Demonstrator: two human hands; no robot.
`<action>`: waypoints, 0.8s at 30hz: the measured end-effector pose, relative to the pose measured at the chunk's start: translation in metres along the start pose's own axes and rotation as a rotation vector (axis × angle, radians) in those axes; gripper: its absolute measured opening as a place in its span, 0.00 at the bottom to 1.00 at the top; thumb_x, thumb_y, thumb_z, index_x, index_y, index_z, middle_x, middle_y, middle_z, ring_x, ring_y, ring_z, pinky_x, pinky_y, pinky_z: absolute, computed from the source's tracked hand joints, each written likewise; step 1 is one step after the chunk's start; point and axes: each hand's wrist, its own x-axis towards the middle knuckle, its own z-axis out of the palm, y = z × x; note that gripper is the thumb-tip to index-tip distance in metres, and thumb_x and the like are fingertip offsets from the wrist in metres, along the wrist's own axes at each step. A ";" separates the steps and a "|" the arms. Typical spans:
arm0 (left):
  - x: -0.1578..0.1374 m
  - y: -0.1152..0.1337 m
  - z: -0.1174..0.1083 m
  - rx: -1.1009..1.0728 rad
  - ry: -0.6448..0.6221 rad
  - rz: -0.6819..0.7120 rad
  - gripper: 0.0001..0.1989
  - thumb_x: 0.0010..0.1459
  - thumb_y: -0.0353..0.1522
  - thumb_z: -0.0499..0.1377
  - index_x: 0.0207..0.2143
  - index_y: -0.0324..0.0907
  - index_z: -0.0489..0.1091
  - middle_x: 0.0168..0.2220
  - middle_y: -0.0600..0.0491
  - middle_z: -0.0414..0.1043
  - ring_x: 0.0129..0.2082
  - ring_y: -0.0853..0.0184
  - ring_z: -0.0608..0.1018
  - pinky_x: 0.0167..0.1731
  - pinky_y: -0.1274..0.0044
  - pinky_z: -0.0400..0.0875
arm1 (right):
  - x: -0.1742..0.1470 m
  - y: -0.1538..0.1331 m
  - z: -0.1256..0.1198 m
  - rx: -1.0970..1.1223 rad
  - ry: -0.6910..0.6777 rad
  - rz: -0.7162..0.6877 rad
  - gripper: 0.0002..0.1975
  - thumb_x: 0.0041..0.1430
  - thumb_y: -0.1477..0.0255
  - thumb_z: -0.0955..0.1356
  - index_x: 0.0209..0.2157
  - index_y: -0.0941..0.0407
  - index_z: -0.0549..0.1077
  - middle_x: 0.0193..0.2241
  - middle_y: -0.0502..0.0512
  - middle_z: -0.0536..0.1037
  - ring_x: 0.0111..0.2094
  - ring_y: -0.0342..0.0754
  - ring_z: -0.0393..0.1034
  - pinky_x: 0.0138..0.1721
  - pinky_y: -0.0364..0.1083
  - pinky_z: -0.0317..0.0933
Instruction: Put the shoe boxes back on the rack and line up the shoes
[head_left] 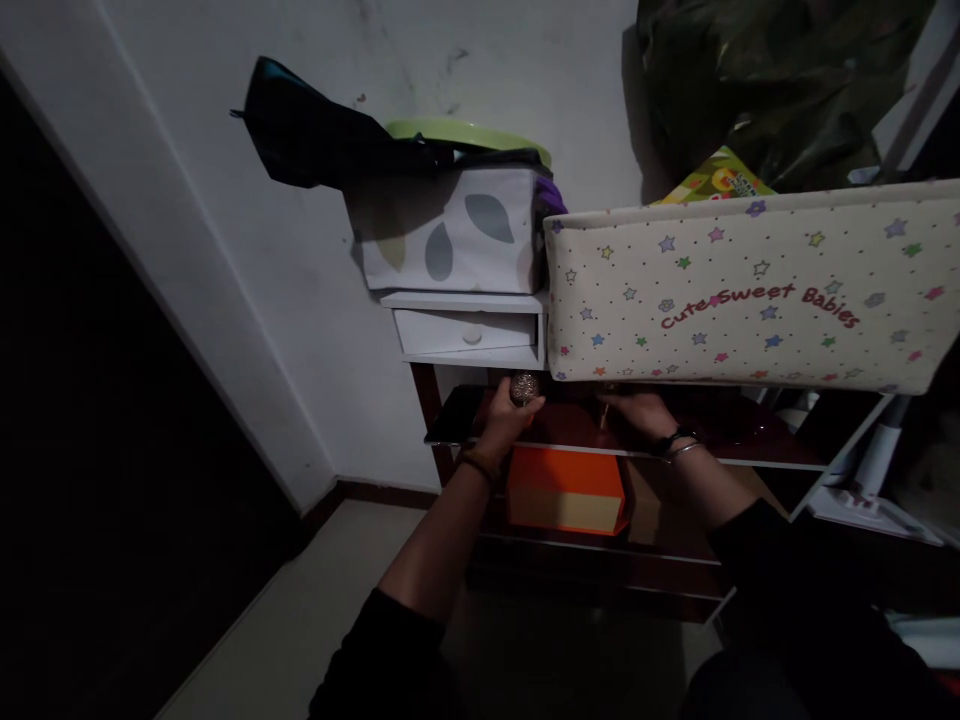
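With our left hand (504, 414) we pinch a glittery round thing (524, 387) just above the shelf (566, 428); our right hand (645, 412) reaches under the storage box (637, 345), its grip too dark to tell. We should keep both wrists low, clear of the box.

Dimly lit room: a scuffed pale wall (300, 230) with dark baseboard (386, 493) meets a light floor (345, 560) beside white-edged, dark-red shelving (652, 572).
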 end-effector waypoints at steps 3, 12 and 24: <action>-0.001 0.004 -0.006 -0.045 -0.043 -0.058 0.31 0.41 0.39 0.75 0.45 0.40 0.67 0.39 0.51 0.76 0.34 0.68 0.76 0.37 0.76 0.72 | -0.014 -0.003 0.011 0.128 -0.037 0.086 0.27 0.45 0.54 0.78 0.45 0.54 0.80 0.50 0.61 0.82 0.56 0.60 0.75 0.63 0.59 0.64; -0.002 0.002 0.007 -0.208 -0.062 -0.047 0.30 0.38 0.36 0.75 0.43 0.42 0.66 0.37 0.54 0.74 0.35 0.70 0.75 0.39 0.77 0.70 | -0.026 -0.025 0.053 0.307 -0.056 0.154 0.26 0.41 0.55 0.77 0.38 0.59 0.79 0.41 0.63 0.84 0.41 0.57 0.79 0.46 0.52 0.72; -0.003 0.001 -0.009 -0.135 -0.073 -0.056 0.31 0.42 0.39 0.74 0.46 0.43 0.64 0.37 0.55 0.74 0.34 0.70 0.75 0.37 0.78 0.70 | -0.040 -0.030 0.092 0.082 0.093 0.158 0.31 0.48 0.51 0.74 0.48 0.54 0.72 0.45 0.63 0.83 0.47 0.60 0.78 0.49 0.55 0.70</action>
